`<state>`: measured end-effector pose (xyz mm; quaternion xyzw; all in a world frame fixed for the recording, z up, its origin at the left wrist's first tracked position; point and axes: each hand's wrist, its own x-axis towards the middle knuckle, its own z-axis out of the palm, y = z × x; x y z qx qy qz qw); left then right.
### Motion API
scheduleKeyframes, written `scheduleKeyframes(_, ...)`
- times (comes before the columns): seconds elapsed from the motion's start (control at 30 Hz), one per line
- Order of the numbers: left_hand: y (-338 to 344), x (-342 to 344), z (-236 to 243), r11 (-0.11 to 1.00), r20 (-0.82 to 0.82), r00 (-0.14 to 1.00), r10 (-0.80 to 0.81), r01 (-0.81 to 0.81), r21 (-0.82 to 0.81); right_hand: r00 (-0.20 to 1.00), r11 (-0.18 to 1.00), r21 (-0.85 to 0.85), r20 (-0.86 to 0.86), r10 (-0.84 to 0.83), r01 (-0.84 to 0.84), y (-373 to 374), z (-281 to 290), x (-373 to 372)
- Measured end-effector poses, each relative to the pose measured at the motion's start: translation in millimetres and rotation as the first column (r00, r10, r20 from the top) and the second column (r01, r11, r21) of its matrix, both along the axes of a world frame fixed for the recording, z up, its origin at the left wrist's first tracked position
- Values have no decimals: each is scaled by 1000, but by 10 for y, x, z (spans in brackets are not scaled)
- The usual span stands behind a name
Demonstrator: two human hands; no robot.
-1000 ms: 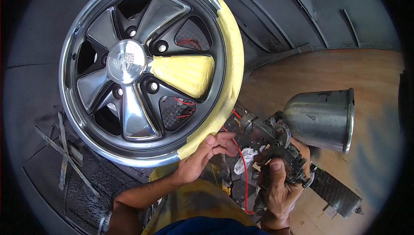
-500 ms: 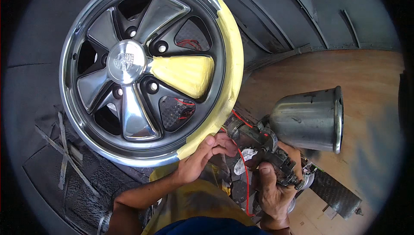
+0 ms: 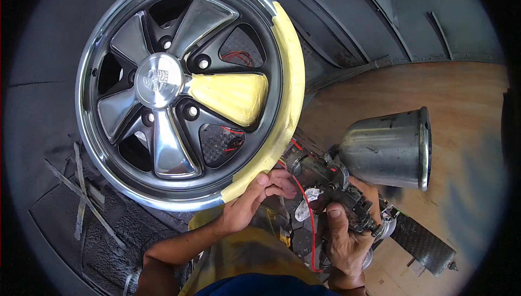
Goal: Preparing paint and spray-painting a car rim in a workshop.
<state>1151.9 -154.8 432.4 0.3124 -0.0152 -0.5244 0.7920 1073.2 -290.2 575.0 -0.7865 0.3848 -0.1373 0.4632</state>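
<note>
A five-spoke wheel with a polished rim, dark recesses and a round metal center cap fills the upper left. Yellow masking tape covers the right side of its rim, and more yellow tape wraps one spoke. My left hand pinches the taped lower edge, thumb on the front and fingers bent beside and behind the rim. In my right hand is a dark, worn spray gun, its metal cup tilted to the right. Its nozzle end points toward the wheel.
A thin red cord hangs between my hands, near a crumpled white scrap. Crossed flat strips lie at lower left. Brown board covers the right side, with a dark textured plate on it. Grey panels rise behind.
The wheel has shifted very slightly, its right edge a little to the left. Both hands keep their holds, and the spray gun stays almost in place.
</note>
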Motion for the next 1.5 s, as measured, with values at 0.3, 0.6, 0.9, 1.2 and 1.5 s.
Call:
scheduleKeyframes(0.3,84,31,3,999,26,999,-42,43,-24,998,993,-105,-44,50,-55,-120,-75,-181)
scheduleKeyframes(0.6,347,1,-30,998,152,987,-55,53,17,992,987,-105,-3,123,-123,-214,-350,-773)
scheduleKeyframes(0.9,432,-56,56,989,240,971,5,-40,143,933,935,-16,-68,353,-355,-37,-119,-992)
scheduleKeyframes(1.2,-91,-129,25,922,212,977,28,-107,372,773,790,104,-164,613,-604,194,-581,-1584)
scheduleKeyframes(1.5,-438,-447,-332,838,279,916,-287,100,536,791,785,-93,-51,610,-612,-69,-584,-1768)
